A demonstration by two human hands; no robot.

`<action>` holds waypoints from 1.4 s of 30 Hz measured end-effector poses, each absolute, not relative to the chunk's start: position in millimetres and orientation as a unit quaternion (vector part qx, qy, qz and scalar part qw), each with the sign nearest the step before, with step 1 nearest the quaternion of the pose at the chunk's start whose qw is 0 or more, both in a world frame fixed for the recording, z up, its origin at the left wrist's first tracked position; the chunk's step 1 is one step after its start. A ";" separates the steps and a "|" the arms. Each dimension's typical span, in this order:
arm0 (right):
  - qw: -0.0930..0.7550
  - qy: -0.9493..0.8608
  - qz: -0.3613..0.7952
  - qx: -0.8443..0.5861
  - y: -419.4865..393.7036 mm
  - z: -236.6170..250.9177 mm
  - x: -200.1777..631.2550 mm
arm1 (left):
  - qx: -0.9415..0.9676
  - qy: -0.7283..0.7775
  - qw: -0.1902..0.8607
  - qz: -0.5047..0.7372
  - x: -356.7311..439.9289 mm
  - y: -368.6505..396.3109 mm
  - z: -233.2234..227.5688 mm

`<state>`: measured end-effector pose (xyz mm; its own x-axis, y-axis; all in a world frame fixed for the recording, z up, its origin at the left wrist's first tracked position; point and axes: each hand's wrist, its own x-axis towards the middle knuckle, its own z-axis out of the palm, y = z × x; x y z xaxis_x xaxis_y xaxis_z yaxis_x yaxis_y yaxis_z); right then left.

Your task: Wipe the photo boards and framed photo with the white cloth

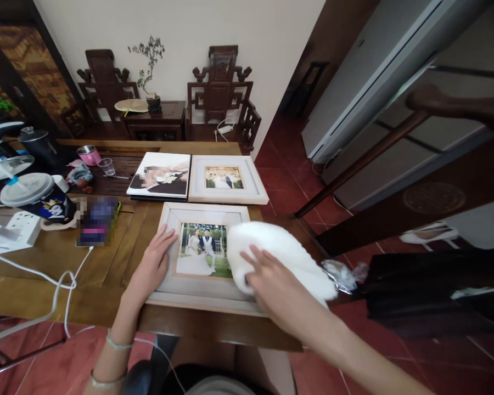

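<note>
Photo frame (201,253): pale whitewashed wood with a wide mat and a colour wedding photograph, lying flat and face up at the near edge of the wooden counter (107,263). White fluffy cloth (280,252): bunched, resting on the frame's right side and covering that edge.
</note>
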<state>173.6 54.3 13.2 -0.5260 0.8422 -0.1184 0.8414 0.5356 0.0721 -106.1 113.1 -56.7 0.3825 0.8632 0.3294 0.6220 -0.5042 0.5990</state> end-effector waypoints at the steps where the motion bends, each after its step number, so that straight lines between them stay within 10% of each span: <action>1: 0.070 0.881 -0.020 0.468 40.0 15.2 175.9 | 0.808 0.464 0.189 0.309 -105.8 113.5 -57.4; 17: -0.020 0.946 -0.151 0.286 34.8 15.7 83.9 | 0.782 0.493 0.198 0.326 -102.4 114.7 -52.7; 42: -0.070 0.845 0.010 0.531 124.7 -3.7 173.1 | 0.809 0.452 0.187 0.327 -108.5 115.9 -59.5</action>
<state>173.1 124.7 -3.7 -0.4270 0.8950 0.1290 0.8978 0.4367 -0.0576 -108.5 115.9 -59.5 0.3774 0.8532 0.3600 0.6085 -0.5216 0.5981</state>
